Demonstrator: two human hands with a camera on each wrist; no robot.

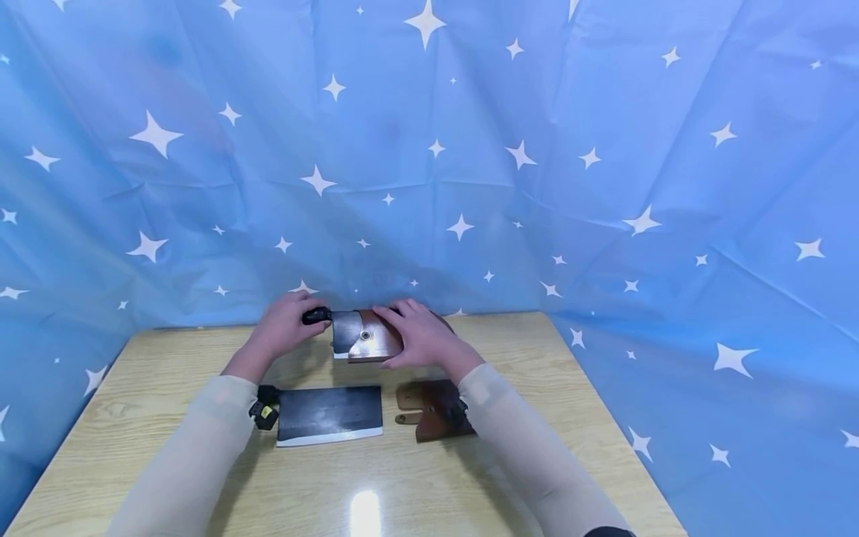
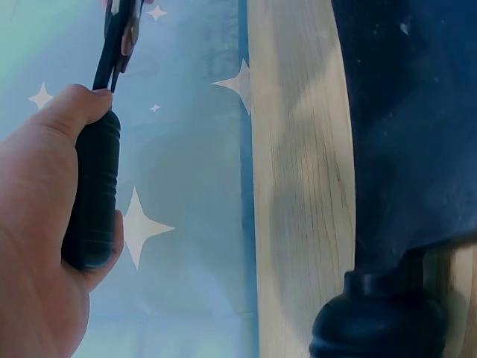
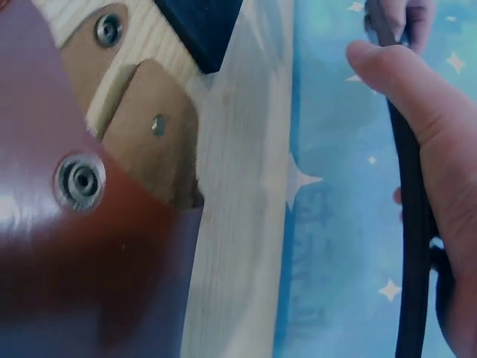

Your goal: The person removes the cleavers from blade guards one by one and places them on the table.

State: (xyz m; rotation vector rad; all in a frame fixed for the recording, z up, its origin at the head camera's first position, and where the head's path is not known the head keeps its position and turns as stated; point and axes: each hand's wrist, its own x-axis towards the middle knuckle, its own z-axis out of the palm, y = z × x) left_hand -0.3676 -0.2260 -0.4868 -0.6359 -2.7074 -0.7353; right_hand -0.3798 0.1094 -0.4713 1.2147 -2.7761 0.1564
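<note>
My left hand [image 1: 285,325] grips the black ribbed handle [image 2: 95,194] of a cleaver [image 1: 345,330], held up near the table's far edge. A brown leather sheath [image 1: 376,344] with a metal snap covers much of its blade; the part by the handle is bare. My right hand [image 1: 426,339] holds the sheath, thumb on one side, as the right wrist view shows it edge-on [image 3: 411,224]. Closer to me, a second cleaver [image 1: 329,415] lies flat, its handle partly behind my left wrist. A second brown sheath [image 1: 436,409] lies at the right, partly hidden by my right forearm.
The light wooden table [image 1: 322,485] bears the lying cleaver and sheath. A blue curtain [image 1: 429,149] with white stars hangs right behind its far edge and along both sides. The lying sheath has snap straps [image 3: 153,134] spread toward the left.
</note>
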